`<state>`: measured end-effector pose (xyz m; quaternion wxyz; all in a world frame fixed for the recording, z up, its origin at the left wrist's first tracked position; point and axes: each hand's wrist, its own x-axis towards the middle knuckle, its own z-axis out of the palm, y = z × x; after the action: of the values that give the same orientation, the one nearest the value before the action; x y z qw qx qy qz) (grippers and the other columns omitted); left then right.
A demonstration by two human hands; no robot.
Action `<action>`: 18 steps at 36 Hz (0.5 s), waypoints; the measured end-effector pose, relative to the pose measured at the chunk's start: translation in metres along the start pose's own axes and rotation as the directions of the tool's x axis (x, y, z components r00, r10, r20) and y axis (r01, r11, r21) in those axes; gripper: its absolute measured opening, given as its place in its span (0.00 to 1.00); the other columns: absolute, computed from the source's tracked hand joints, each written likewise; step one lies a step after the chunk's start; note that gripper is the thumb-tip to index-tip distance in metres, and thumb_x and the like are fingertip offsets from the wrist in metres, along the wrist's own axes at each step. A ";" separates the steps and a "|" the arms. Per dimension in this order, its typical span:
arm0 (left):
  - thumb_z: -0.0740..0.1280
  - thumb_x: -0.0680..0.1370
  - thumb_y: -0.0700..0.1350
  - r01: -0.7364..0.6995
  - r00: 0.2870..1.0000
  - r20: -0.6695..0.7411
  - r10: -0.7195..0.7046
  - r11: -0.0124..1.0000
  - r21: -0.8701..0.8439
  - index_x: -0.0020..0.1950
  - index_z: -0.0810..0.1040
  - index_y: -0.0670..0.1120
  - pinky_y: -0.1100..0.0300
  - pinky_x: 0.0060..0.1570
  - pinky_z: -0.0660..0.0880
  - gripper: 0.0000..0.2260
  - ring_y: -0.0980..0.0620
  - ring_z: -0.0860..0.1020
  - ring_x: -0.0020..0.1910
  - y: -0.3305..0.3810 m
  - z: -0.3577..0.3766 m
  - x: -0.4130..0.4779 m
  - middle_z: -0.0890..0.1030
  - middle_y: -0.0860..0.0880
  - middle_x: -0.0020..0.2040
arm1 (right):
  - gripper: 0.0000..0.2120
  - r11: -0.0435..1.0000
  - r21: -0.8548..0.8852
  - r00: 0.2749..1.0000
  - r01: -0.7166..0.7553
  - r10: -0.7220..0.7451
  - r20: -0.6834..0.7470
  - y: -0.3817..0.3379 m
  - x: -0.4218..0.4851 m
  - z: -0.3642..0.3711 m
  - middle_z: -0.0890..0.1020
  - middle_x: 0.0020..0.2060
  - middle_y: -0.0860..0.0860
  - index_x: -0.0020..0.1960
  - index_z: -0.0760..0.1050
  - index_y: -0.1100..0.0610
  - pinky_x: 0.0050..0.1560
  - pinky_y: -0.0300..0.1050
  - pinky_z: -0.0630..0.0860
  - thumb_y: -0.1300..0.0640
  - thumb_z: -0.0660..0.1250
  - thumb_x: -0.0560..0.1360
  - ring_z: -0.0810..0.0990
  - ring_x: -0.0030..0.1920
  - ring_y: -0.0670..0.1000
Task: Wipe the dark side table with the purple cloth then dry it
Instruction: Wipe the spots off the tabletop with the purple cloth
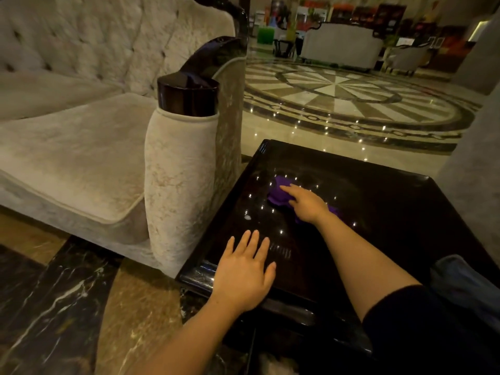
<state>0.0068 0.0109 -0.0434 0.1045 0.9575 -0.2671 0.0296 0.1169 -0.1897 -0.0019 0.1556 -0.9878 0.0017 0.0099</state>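
Note:
The dark glossy side table fills the lower right of the head view, with ceiling lights reflected in its top. A purple cloth lies bunched near the table's middle. My right hand presses flat on the cloth, fingers pointing to the far left, and covers most of it. My left hand rests palm down with fingers spread on the table's near left corner, holding nothing. A small pale smear shows on the top, left of the cloth.
A cream tufted sofa stands close on the left, its dark-capped armrest almost touching the table. Polished marble floor with a round pattern stretches behind. A grey upholstered edge rises at the right. More seating stands far back.

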 end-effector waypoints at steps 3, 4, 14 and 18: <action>0.46 0.78 0.57 -0.011 1.000 -0.023 0.011 1.000 -0.010 0.74 0.52 0.48 0.48 0.73 0.45 0.26 0.48 0.49 0.76 0.004 -0.001 -0.002 0.55 0.45 0.76 | 0.23 0.998 -0.034 0.998 0.057 -0.056 0.029 -0.016 0.004 0.002 0.59 0.75 0.52 0.72 0.60 0.48 0.71 0.54 0.62 0.61 0.56 0.79 0.60 0.73 0.57; 0.46 0.78 0.57 -0.012 1.000 -0.028 0.011 1.000 -0.015 0.74 0.53 0.48 0.48 0.73 0.46 0.26 0.48 0.50 0.76 0.005 -0.001 -0.002 0.55 0.45 0.76 | 0.23 0.996 -0.043 0.997 0.073 -0.071 0.037 -0.021 0.004 0.003 0.59 0.75 0.51 0.72 0.60 0.48 0.71 0.55 0.62 0.61 0.55 0.79 0.59 0.73 0.57; 0.47 0.78 0.57 0.001 1.000 -0.025 -0.001 1.000 0.001 0.74 0.53 0.49 0.49 0.74 0.46 0.25 0.48 0.51 0.76 0.004 -0.002 -0.003 0.56 0.45 0.76 | 0.22 0.948 0.000 0.942 0.318 -0.316 0.110 -0.064 -0.010 0.018 0.62 0.74 0.49 0.70 0.64 0.46 0.71 0.52 0.59 0.64 0.55 0.79 0.59 0.73 0.53; 0.47 0.79 0.57 0.007 0.999 -0.040 -0.007 1.000 -0.011 0.74 0.54 0.50 0.51 0.74 0.46 0.25 0.49 0.52 0.75 0.006 -0.002 -0.004 0.57 0.46 0.76 | 0.24 0.931 0.014 0.924 0.365 -0.364 0.113 -0.063 -0.020 0.018 0.63 0.73 0.49 0.69 0.66 0.47 0.70 0.53 0.60 0.67 0.56 0.78 0.58 0.73 0.54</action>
<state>0.0001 0.0086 -0.0406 0.1152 0.9571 -0.2616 0.0467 0.0971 -0.1246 0.0003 0.1510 -0.9692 -0.1909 0.0372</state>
